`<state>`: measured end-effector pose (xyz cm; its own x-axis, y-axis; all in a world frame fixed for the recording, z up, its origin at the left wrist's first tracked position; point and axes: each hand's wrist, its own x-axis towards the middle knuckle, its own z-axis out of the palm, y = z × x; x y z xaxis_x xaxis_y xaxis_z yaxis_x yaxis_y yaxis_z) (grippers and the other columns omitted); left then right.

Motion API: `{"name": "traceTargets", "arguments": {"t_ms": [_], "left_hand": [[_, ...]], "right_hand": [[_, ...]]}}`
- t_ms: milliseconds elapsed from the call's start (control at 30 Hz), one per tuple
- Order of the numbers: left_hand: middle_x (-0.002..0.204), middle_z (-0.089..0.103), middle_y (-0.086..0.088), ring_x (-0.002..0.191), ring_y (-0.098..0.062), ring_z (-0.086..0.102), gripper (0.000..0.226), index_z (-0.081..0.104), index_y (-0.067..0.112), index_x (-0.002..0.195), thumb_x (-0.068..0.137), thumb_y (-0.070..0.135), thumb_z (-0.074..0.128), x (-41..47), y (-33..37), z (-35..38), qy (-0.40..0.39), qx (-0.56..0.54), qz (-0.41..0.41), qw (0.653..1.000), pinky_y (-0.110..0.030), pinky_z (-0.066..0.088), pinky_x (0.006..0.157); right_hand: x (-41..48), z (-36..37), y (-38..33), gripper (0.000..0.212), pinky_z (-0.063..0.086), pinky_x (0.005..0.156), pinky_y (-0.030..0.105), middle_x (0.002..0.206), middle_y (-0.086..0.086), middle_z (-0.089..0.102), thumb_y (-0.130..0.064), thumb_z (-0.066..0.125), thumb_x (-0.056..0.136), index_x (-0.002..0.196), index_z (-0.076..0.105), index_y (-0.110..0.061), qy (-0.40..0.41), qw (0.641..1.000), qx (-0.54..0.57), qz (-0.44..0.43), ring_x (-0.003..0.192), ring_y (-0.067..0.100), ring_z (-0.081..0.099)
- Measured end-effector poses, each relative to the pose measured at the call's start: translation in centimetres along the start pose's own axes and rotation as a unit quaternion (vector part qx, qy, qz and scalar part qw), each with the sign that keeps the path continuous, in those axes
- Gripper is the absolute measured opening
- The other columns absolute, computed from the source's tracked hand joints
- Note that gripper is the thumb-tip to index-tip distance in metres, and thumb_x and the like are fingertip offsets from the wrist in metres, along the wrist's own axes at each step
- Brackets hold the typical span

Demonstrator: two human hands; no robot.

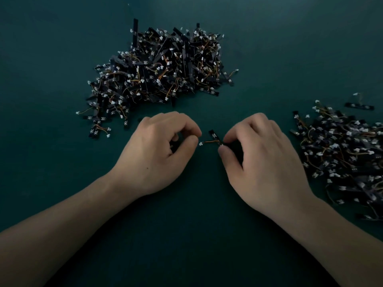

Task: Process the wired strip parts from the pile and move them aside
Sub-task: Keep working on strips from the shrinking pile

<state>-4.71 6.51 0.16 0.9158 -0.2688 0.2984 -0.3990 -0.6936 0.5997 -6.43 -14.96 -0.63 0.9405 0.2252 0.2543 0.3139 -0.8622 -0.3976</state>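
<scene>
- Matte dark-green table (62, 59), flat.
- Two heaps of black flat strips, thin orange wires and small white plugs: far heap (159, 73) at centre, right heap (348, 154) at right edge; parts too many to count.
- One wired strip part (213, 135) near centre, pinched by right hand (263, 160); its white connector (200, 144) pointing left.
- Curled left hand (157, 150), fingertips just beside connector; grip not discernible.

head view: worn on the head, faces forward and down
nearness: close over the table (51, 48); pile (157, 67) lies far
</scene>
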Motion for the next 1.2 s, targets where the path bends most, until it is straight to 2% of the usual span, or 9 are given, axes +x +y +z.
{"name": "traceTargets", "arguments": {"t_ms": [167,233,367,500,600,667,733,933,1200], "left_hand": [[0.098,0.065,0.019,0.092,-0.014,0.065,0.023,0.071,0.027,0.121,0.101,0.027,0.058,-0.1,0.0,0.0,0.002,-0.007,0.010,1.000,-0.047,0.051,0.089],[0.102,0.065,0.019,0.093,-0.013,0.065,0.026,0.071,0.025,0.125,0.102,0.028,0.058,-0.1,0.1,-0.2,-0.001,-0.011,0.022,1.000,-0.050,0.051,0.090],[0.092,0.068,0.017,0.089,-0.008,0.065,0.018,0.076,0.027,0.095,0.102,0.032,0.060,-0.3,0.6,-0.2,0.008,0.018,0.051,0.998,-0.050,0.044,0.096],[0.079,0.066,0.011,0.077,-0.013,0.064,0.025,0.071,0.022,0.078,0.101,0.023,0.060,-0.6,1.3,0.2,0.028,-0.002,0.065,0.998,-0.047,0.044,0.087],[0.076,0.063,0.008,0.074,-0.015,0.063,0.026,0.068,0.018,0.076,0.101,0.019,0.059,-0.6,1.4,0.1,0.033,-0.020,0.073,0.997,-0.046,0.045,0.083],[0.074,0.063,0.006,0.072,-0.017,0.062,0.027,0.069,0.015,0.076,0.101,0.016,0.061,-0.5,1.3,0.0,0.032,-0.040,0.065,0.997,-0.045,0.045,0.079],[0.074,0.063,0.003,0.071,-0.019,0.062,0.027,0.070,0.013,0.075,0.101,0.016,0.062,-0.4,1.2,0.1,0.020,-0.043,0.065,0.997,-0.046,0.045,0.077],[0.075,0.063,0.007,0.072,-0.017,0.062,0.024,0.069,0.014,0.077,0.099,0.014,0.060,-0.4,1.2,-0.1,-0.002,-0.053,0.067,0.996,-0.040,0.044,0.081],[0.072,0.063,0.010,0.071,-0.017,0.063,0.028,0.067,0.016,0.072,0.098,0.016,0.059,-0.5,1.2,-0.1,-0.009,-0.058,0.075,0.995,-0.047,0.044,0.085]], "right_hand": [[0.2,0.0,-0.2,0.012,0.044,0.088,0.031,0.108,-0.010,0.054,-0.035,0.059,0.097,0.095,0.063,-0.024,-0.024,0.998,0.056,-0.007,0.099,0.014,0.053],[0.2,0.0,-0.2,0.009,0.042,0.079,0.026,0.104,-0.014,0.055,-0.035,0.056,0.099,0.096,0.056,-0.027,-0.026,0.995,0.099,-0.015,0.088,0.006,0.051],[0.2,-0.2,0.1,0.010,0.044,0.066,0.027,0.093,-0.018,0.054,-0.036,0.055,0.102,0.098,0.056,-0.026,-0.025,0.983,0.183,-0.011,0.078,0.012,0.057],[0.3,-0.5,0.4,0.013,0.044,0.058,0.024,0.084,-0.015,0.059,-0.040,0.056,0.105,0.099,0.061,-0.030,-0.037,0.972,0.231,0.009,0.070,0.016,0.059],[0.3,-0.6,0.3,0.027,0.046,0.058,0.033,0.077,-0.011,0.063,-0.047,0.050,0.105,0.091,0.066,-0.030,-0.060,0.972,0.228,-0.008,0.068,0.015,0.062],[0.3,-0.5,0.2,0.043,0.044,0.058,0.043,0.068,-0.004,0.060,-0.046,0.045,0.106,0.080,0.066,-0.019,-0.074,0.972,0.222,-0.028,0.065,0.018,0.059],[0.4,-0.5,0.3,0.050,0.040,0.055,0.044,0.060,0.001,0.054,-0.041,0.047,0.106,0.071,0.062,-0.008,-0.071,0.968,0.240,-0.028,0.058,0.024,0.054],[0.1,-0.6,0.3,0.053,0.039,0.052,0.045,0.055,0.002,0.051,-0.041,0.049,0.104,0.065,0.058,-0.007,-0.072,0.965,0.250,-0.043,0.053,0.025,0.052],[0.1,-0.7,0.5,0.050,0.037,0.052,0.041,0.055,0.000,0.050,-0.035,0.050,0.103,0.062,0.056,-0.007,-0.057,0.959,0.266,-0.073,0.054,0.025,0.050]]}}
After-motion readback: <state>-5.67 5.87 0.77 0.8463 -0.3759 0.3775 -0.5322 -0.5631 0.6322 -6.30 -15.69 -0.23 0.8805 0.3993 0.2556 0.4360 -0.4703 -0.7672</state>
